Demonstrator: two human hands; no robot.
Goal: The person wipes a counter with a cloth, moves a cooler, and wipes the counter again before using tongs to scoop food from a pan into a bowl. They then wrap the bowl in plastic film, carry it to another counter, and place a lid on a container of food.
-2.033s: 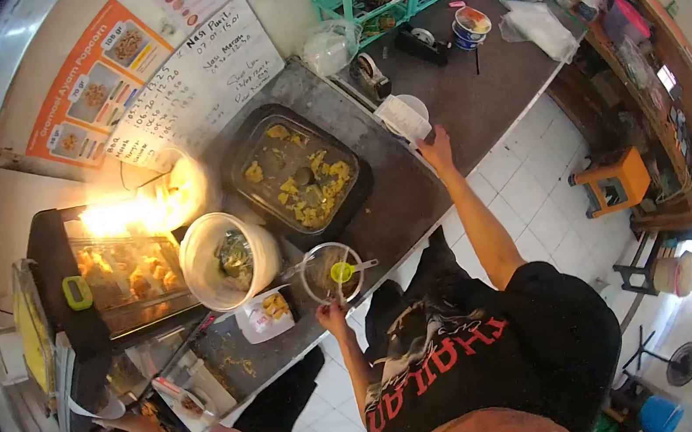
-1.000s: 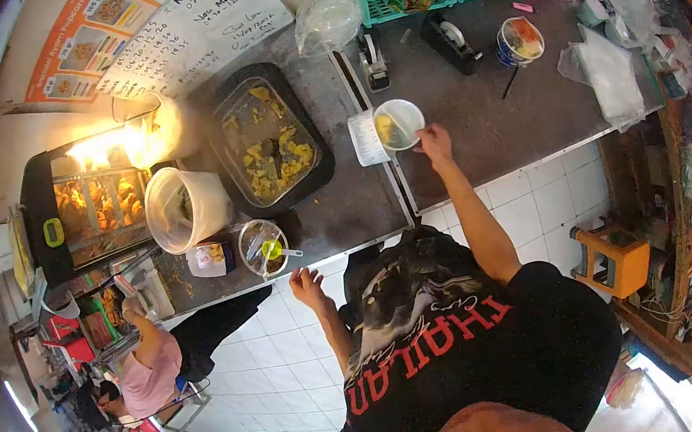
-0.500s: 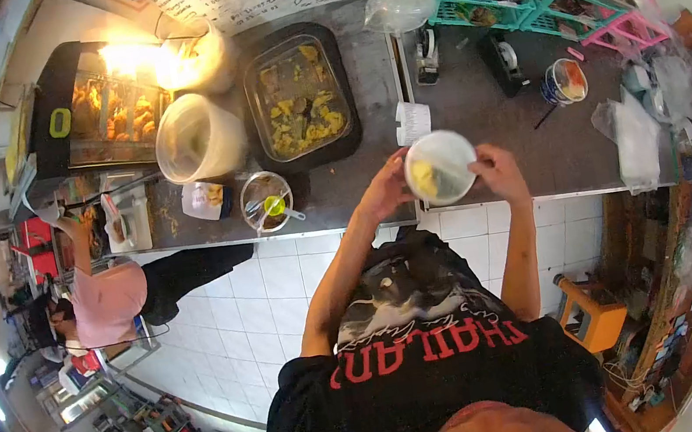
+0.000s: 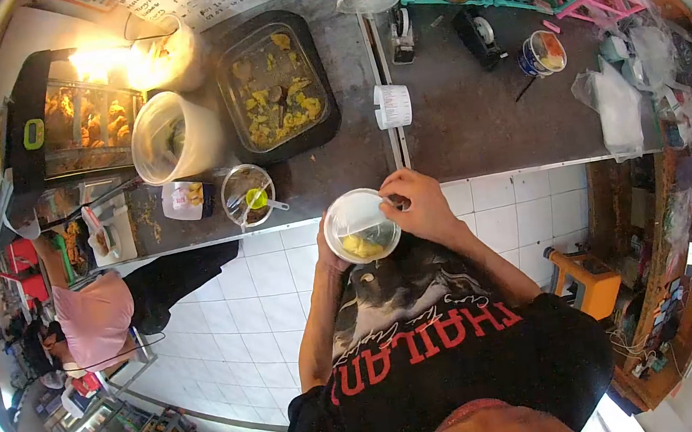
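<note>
A round white bowl (image 4: 362,226) with yellow food inside hangs tilted just off the counter's front edge, in front of the black shirt. My left hand (image 4: 330,245) is wrapped round its left side. At its upper right rim, my right hand (image 4: 418,202) has its fingers closed on the edge. A curled printed paper slip (image 4: 393,106) rests on the counter above my right hand. Left of the bowl stands a clear tub (image 4: 248,196) with a green scoop (image 4: 256,198) in it.
The counter (image 4: 477,140) bears a black-rimmed tray (image 4: 279,88) of yellow pieces, a tall white bucket (image 4: 175,136), a lit food warmer (image 4: 85,120), tape dispensers (image 4: 477,37) and plastic bags (image 4: 619,111). A co-worker in pink (image 4: 97,313) is at the left.
The bowl has moved from over the counter, left and nearer to the body, with both hands on it. The paper slip stays on the counter.
</note>
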